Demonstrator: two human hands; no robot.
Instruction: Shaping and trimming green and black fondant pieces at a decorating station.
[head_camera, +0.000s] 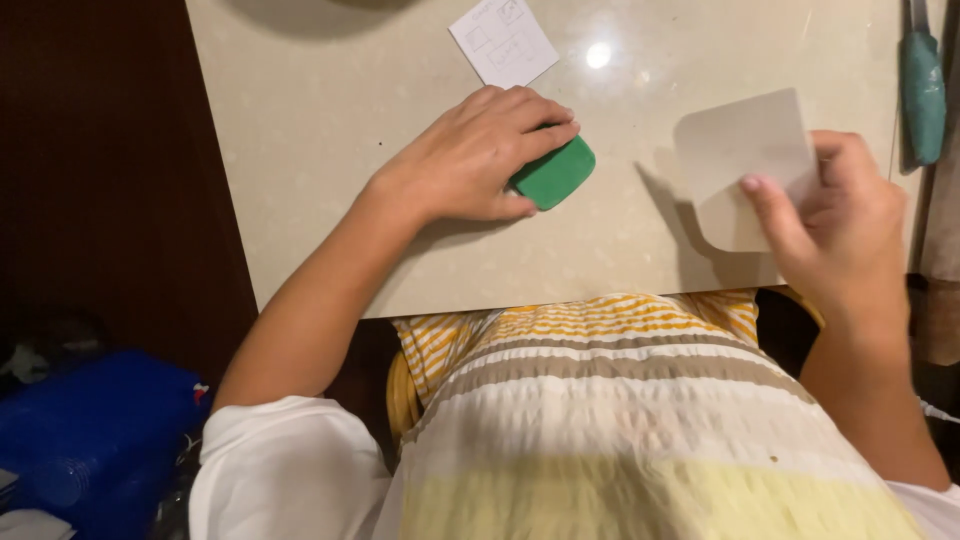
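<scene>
Left hand (478, 155) lies curled over the green pad (555, 172), pinning it flat on the smooth, glossy table (320, 150); right hand (845, 235) pinches a stiff beige card (745, 165) with rounded corners, raised off the table. A steady downward press keeps that soft-looking pad from sliding on the slick top.

1. Beige stone table (330, 180), glossy, with a light reflected near its far edge.
2. White paper slip (503, 40) with line drawings, at the far edge.
3. Teal-handled tool (923, 95) at the right edge.
4. Blue bag (95, 435) on the floor, lower left.
</scene>
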